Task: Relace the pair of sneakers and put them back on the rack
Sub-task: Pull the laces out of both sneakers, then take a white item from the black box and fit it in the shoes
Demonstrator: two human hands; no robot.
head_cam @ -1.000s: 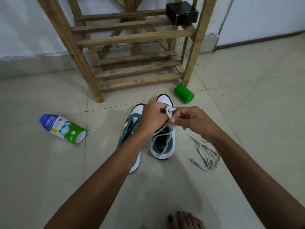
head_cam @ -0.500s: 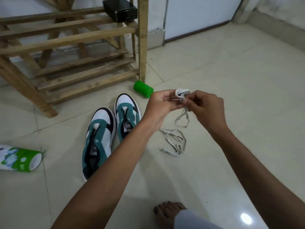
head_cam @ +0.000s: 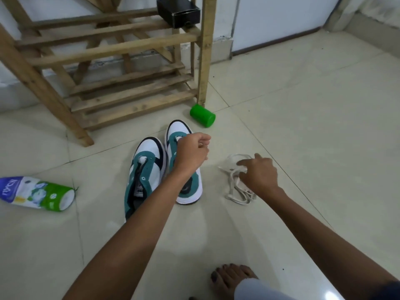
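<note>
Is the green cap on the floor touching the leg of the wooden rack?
Cannot tell. In the head view the cap lies right at the foot of the rack's leg; its end overlaps the leg's base, so contact or a gap isn't plain.

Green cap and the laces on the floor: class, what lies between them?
Only bare floor tile separates the green cap from the laces, as the head view shows.
</note>
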